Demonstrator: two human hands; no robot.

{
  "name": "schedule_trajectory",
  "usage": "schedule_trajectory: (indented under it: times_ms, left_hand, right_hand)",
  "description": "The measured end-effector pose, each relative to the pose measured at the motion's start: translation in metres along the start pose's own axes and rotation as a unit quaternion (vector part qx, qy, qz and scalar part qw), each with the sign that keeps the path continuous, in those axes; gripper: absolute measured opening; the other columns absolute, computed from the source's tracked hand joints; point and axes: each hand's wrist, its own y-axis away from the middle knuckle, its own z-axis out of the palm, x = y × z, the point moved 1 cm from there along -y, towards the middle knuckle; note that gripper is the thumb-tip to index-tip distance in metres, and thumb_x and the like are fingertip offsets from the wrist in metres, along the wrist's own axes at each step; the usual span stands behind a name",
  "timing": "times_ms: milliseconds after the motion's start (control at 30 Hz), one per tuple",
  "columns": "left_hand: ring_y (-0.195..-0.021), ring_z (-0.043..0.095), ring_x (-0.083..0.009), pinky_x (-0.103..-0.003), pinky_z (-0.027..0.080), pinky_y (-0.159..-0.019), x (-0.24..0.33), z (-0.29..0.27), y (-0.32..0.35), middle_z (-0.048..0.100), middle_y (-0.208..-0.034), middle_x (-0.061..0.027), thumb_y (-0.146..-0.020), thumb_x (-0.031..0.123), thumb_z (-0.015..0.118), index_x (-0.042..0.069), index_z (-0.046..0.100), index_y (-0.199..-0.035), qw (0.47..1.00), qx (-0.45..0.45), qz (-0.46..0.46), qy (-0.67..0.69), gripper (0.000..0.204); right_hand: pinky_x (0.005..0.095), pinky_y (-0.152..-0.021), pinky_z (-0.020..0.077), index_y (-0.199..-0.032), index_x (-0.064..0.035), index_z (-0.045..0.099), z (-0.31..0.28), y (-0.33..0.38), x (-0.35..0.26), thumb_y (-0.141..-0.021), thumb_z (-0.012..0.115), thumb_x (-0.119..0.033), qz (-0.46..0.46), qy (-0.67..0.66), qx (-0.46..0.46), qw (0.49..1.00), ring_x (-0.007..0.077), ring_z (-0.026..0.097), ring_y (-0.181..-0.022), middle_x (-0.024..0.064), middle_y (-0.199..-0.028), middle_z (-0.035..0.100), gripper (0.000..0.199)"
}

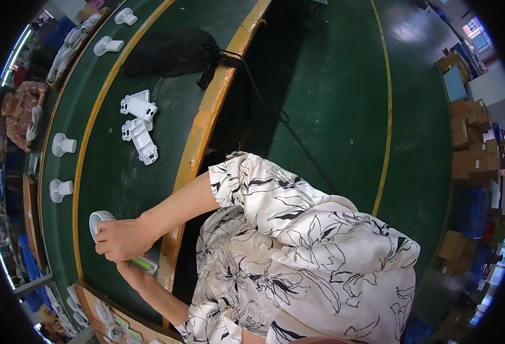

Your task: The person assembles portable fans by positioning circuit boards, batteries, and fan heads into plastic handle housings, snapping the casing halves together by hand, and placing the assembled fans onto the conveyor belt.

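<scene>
Both my hands are together over the green bench at the lower left, on a small white handheld fan (pixel 102 218). My right hand (pixel 123 238) closes over it from above, with the round grille showing past the knuckles. Beneath, my left hand (pixel 131 272) holds the handle end; its fingers are mostly hidden. A bright green part (pixel 143 263) shows in the fan's handle between the hands. Further along the bench lie several white plastic housing pieces (pixel 139 106), one of them an open shell (pixel 143 143). What my right fingertips press on cannot be seen.
White fans (pixel 63 144) stand spaced along the green belt (pixel 86 80) beyond a yellow line. A black bag (pixel 169 53) with a cord lies on the bench by its worn yellow edge (pixel 209 109). A box of fan parts (pixel 112 315) sits at lower left. Across, another person (pixel 26 114) works.
</scene>
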Motion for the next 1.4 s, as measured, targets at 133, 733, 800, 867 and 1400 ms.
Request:
schedule_trajectory:
  times_ms: [133,733,800,867,1400]
  left_hand:
    - [-0.058,0.054,-0.0141,-0.025,0.044,-0.048,0.002,-0.013,0.012,0.055,-0.072,-0.0059,-0.086,0.026,0.042,0.006,0.051,-0.092,0.999,-0.011,-0.022,0.041,0.022]
    - [-0.052,0.057,-0.0182,-0.03,0.05,-0.046,0.012,-0.008,0.002,0.057,-0.068,-0.0112,-0.086,0.027,0.048,0.0,0.051,-0.09,0.942,-0.059,-0.089,0.32,0.027]
    - [-0.052,0.057,-0.0181,-0.03,0.05,-0.046,0.013,-0.012,0.002,0.057,-0.068,-0.0113,-0.087,0.026,0.047,0.0,0.051,-0.09,0.949,-0.035,-0.082,0.302,0.027]
    - [-0.052,0.057,-0.0181,-0.03,0.049,-0.046,0.014,-0.015,0.002,0.057,-0.068,-0.0117,-0.087,0.025,0.046,-0.002,0.051,-0.09,0.955,-0.015,-0.09,0.283,0.028]
    - [-0.043,0.051,-0.0178,-0.025,0.044,-0.036,-0.019,-0.02,-0.027,0.052,-0.059,-0.0092,-0.085,0.022,0.041,0.002,0.049,-0.084,0.986,-0.026,-0.092,0.14,0.021]
  right_hand:
    - [0.0369,-0.065,0.0428,-0.068,-0.0128,0.065,0.023,-0.026,0.005,-0.062,0.059,-0.03,0.025,-0.075,-0.183,0.98,0.0212,0.06,-0.079,0.0026,-0.076,0.06,0.019]
    - [0.0421,-0.079,0.0418,-0.083,-0.0043,0.057,0.01,-0.01,0.028,-0.058,0.061,0.002,0.031,-0.159,-0.13,0.978,0.0276,0.054,-0.086,0.0107,-0.1,0.055,0.026]
    - [0.0421,-0.08,0.0417,-0.083,-0.0037,0.057,0.023,-0.015,0.027,-0.058,0.061,0.001,0.052,-0.184,-0.1,0.976,0.0269,0.054,-0.086,0.0105,-0.099,0.055,0.026]
    - [0.0422,-0.08,0.0414,-0.083,-0.0034,0.056,0.032,-0.02,0.027,-0.058,0.061,0.001,0.043,-0.187,-0.106,0.976,0.0267,0.054,-0.086,0.0104,-0.099,0.055,0.026]
    - [0.0365,-0.079,0.0336,-0.066,-0.0086,0.063,0.091,-0.023,0.022,-0.058,0.062,-0.022,0.109,-0.188,-0.167,0.962,0.0193,0.053,-0.071,0.0026,-0.066,0.057,0.016]
